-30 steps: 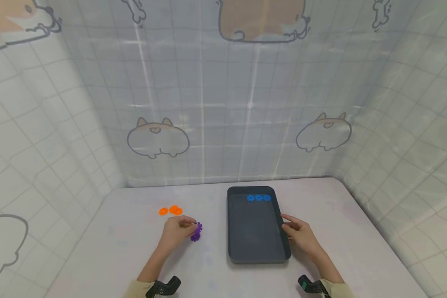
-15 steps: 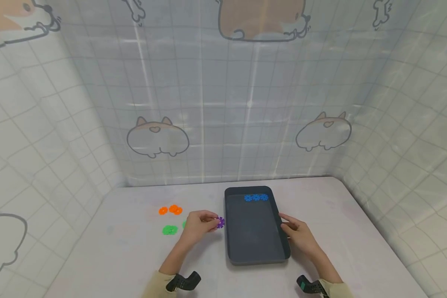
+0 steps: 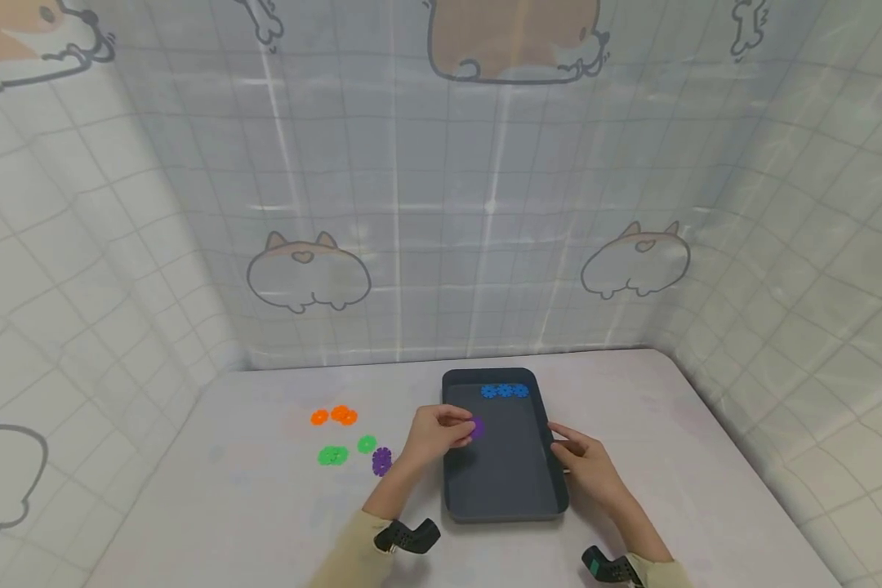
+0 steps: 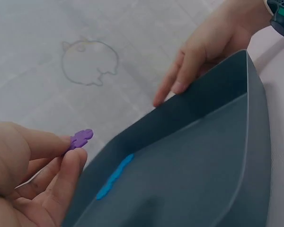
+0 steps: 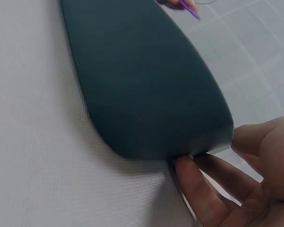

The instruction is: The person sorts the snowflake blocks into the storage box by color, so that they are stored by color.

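Note:
My left hand (image 3: pixel 435 433) pinches a purple snowflake-shaped building disc (image 3: pixel 477 428) between thumb and fingertips, above the left part of a dark grey tray (image 3: pixel 503 516). In the left wrist view this purple disc (image 4: pixel 81 138) is tilted, apart from the tray floor. My right hand (image 3: pixel 591 467) grips the tray's right side; in the right wrist view the fingers (image 5: pixel 199 189) touch the tray (image 5: pixel 146 85) near its edge. Blue discs (image 3: pixel 505 391) lie in a row at the tray's far end. On the table left of the tray are purple discs (image 3: pixel 382 461), overlapping one another.
Green discs (image 3: pixel 333 456), partly overlapping, lie on the white table (image 3: pixel 265 523), with a single green disc (image 3: pixel 367 444) beside them. Farther back are orange discs (image 3: pixel 344 415). A curtain (image 3: pixel 441 204) with cartoon dogs stands behind the table and on both sides.
My left hand has carried a purple disc rightward from the purple pile to over the tray, uncovering the green discs. The tray has shifted slightly left, with my right hand staying at its side.

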A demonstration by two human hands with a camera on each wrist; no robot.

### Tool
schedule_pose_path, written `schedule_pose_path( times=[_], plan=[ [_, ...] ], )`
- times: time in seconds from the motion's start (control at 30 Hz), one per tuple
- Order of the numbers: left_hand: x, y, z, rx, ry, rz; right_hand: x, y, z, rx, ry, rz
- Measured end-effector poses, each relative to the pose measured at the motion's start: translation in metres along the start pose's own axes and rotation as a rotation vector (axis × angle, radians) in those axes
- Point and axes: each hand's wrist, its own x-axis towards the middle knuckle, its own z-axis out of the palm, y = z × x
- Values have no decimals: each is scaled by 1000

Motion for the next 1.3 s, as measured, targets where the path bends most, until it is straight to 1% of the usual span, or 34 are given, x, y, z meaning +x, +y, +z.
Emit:
schedule_pose_path(
  times=[0.07, 0.1, 0.2, 0.3, 0.33, 0.5, 0.7, 0.87, 1.0, 1.07, 1.17, 1.3],
  plan=[
    [2, 5, 7, -4, -1, -11, 0, 0, 0, 4, 0, 2],
    [5, 4, 10, -5, -1, -14, 0, 0, 0, 9, -1, 2],
    [13, 0, 19, -11, 0, -24, 1, 1, 1, 15, -5, 5],
    [25, -11, 26, -23, -3, -26, 1, 2, 0, 14, -9, 4],
    [27, -12, 29, -27, -5, -29, 2, 2, 0, 15, -9, 4],
    [41, -13, 41, -37, -11, -43, 2, 2, 1, 29, -9, 6],
    [54, -8, 53, -40, -2, -70, 0, 1, 1, 36, -17, 7],
    [66, -8, 62, -54, 14, -109, 1, -2, 1, 49, -17, 11],
    [73, -11, 67, -72, 28, -126, 2, -3, 1, 65, -19, 11],
    [76, -13, 69, -86, 36, -145, 3, -3, 1, 74, -19, 11],
    [81, -16, 72, -83, 54, -167, 3, -3, 0, 76, -19, 10],
    [87, -19, 75, -48, 95, -178, 4, -3, -2, 76, -20, 7]
  ],
)
